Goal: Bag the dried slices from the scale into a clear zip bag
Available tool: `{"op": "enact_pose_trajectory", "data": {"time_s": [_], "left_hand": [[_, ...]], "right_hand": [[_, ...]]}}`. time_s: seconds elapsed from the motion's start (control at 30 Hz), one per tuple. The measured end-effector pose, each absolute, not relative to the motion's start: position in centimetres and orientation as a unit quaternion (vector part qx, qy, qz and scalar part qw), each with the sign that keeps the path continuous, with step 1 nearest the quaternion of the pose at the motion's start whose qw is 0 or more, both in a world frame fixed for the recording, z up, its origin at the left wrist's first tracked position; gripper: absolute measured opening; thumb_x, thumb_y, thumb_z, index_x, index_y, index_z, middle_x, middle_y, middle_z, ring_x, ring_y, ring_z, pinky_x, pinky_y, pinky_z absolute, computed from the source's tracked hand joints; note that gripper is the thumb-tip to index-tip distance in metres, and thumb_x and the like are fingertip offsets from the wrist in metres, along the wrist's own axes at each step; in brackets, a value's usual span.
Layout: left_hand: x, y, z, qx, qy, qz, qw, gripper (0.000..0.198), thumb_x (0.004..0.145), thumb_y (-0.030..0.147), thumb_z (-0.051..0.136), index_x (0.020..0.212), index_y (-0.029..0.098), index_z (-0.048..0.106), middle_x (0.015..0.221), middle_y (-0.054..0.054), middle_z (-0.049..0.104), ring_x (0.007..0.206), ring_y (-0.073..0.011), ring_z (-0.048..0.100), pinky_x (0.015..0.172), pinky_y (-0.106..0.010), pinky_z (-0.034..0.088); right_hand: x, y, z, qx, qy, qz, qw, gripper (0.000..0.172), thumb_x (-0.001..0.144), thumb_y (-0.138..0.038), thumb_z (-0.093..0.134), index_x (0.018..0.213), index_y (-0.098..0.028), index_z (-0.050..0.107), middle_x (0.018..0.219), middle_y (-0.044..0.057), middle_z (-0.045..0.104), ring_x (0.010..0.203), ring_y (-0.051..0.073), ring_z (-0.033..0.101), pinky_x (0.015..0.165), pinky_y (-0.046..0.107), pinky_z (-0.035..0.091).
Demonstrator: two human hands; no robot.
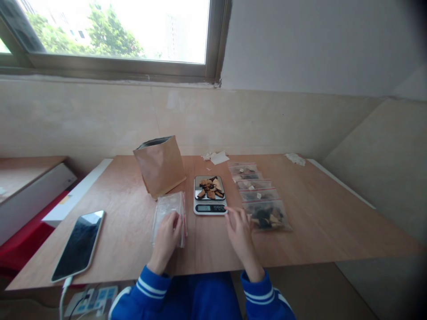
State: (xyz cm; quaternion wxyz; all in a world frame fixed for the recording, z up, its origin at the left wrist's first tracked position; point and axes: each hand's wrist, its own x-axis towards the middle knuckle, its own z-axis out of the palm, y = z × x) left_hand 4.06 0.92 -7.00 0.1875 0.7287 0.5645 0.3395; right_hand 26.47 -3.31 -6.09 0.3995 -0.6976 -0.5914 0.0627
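Note:
My left hand [168, 238] lies with curled fingers on a stack of clear zip bags [167, 205] with red seal strips, its thumb and forefinger closed at the right side of the top bag. A small kitchen scale [196, 210] stands ahead, between my hands. Dried brown slices [211, 188], dark at the rims, are heaped on its metal plate. At the right end of the scale's button panel, my right hand [240, 229] has its forefinger stretched out, touching or very close to it. Its other fingers are apart and hold nothing visible.
A brown paper pouch [162, 166], open at the top, stands behind the zip bags. Filled zip bags [268, 215] overlap in a row on the right. A phone [79, 246] with a charging cable [63, 295] lies left. Paper scraps [218, 157] sit by the wall.

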Motion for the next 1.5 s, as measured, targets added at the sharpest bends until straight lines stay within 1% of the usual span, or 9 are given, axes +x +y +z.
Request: {"op": "enact_pose_trajectory", "data": {"time_s": [0.17,0.33,0.43,0.6,0.7,0.9,1.07,1.33,1.5], "left_hand": [[6.8,-1.9,-5.4,0.759,0.45,0.386,0.27,0.027,0.095,0.036,0.04,0.075,0.021,0.05,0.074,-0.001,0.055,0.069,-0.0155,0.052,0.066,-0.027,0.042],[6.1,-2.0,-4.1,0.585,0.546,0.536,0.269,0.033,0.094,0.04,0.035,0.068,0.022,0.042,0.057,0.004,0.044,0.053,-0.0127,0.044,0.053,-0.024,0.037],[4.7,-0.8,-3.0,0.492,0.608,0.576,0.239,0.032,0.092,0.041,0.037,0.066,0.022,0.04,0.055,0.005,0.041,0.052,-0.0122,0.041,0.051,-0.024,0.034],[4.0,1.6,-2.0,0.512,0.612,0.546,0.257,0.031,0.083,0.041,0.045,0.061,0.021,0.039,0.053,0.005,0.038,0.052,-0.0119,0.038,0.05,-0.025,0.029],[4.6,2.9,-2.1,0.499,0.635,0.537,0.245,0.032,0.081,0.039,0.046,0.057,0.021,0.036,0.052,0.006,0.035,0.053,-0.0116,0.036,0.052,-0.025,0.027],[6.6,5.6,-3.3,0.423,0.667,0.576,0.211,0.033,0.082,0.033,0.043,0.054,0.02,0.032,0.051,0.005,0.034,0.054,-0.0117,0.035,0.054,-0.026,0.024],[6.8,6.0,-4.4,0.421,0.669,0.567,0.233,0.033,0.083,0.033,0.043,0.053,0.02,0.037,0.05,0.004,0.04,0.054,-0.0129,0.039,0.054,-0.027,0.025],[6.2,5.7,-4.6,0.415,0.639,0.603,0.236,0.033,0.085,0.032,0.044,0.055,0.021,0.035,0.05,0.005,0.038,0.053,-0.0122,0.037,0.053,-0.025,0.027],[6.9,6.1,-7.0,0.431,0.609,0.624,0.234,0.037,0.089,0.04,0.043,0.058,0.021,0.036,0.053,0.006,0.038,0.053,-0.012,0.038,0.054,-0.025,0.029]], "right_hand": [[20.7,-4.7,-5.2,-0.552,-0.584,0.366,0.469,0.036,0.096,-0.047,0.04,0.11,-0.02,0.059,0.094,0.006,0.068,0.081,0.018,0.065,0.074,0.028,0.051],[21.4,-3.4,-6.0,-0.573,-0.542,0.387,0.477,0.04,0.094,-0.05,0.041,0.078,-0.018,0.06,0.063,0.0,0.059,0.058,0.015,0.055,0.055,0.025,0.042],[22.7,-2.4,-5.2,-0.54,-0.599,0.4,0.434,0.037,0.09,-0.05,0.051,0.074,-0.018,0.06,0.064,-0.001,0.057,0.059,0.014,0.053,0.056,0.024,0.041],[24.3,0.7,-3.5,-0.524,-0.672,0.252,0.458,0.031,0.094,-0.045,0.048,0.106,-0.022,0.064,0.109,0.007,0.062,0.103,0.02,0.058,0.09,0.033,0.047],[25.9,4.2,-4.4,-0.582,-0.65,0.096,0.479,0.032,0.097,-0.034,0.038,0.112,-0.02,0.063,0.115,0.012,0.06,0.114,0.023,0.053,0.102,0.042,0.041],[26.7,7.9,-7.3,-0.649,-0.688,-0.009,0.324,0.036,0.089,-0.031,0.054,0.123,-0.018,0.059,0.123,0.016,0.056,0.119,0.03,0.048,0.099,0.047,0.041],[25.8,7.6,-7.5,-0.689,-0.673,-0.043,0.264,0.037,0.091,-0.036,0.053,0.124,-0.018,0.058,0.126,0.016,0.054,0.11,0.032,0.05,0.091,0.045,0.042],[26.6,8.3,-7.9,-0.698,-0.659,-0.035,0.278,0.022,0.09,-0.022,0.051,0.108,-0.022,0.064,0.115,0.011,0.058,0.1,0.029,0.052,0.086,0.042,0.041],[26.9,8.6,-8.8,-0.65,-0.68,-0.034,0.337,0.031,0.091,-0.012,0.04,0.107,-0.023,0.065,0.108,0.01,0.057,0.096,0.025,0.052,0.087,0.04,0.041]]}}
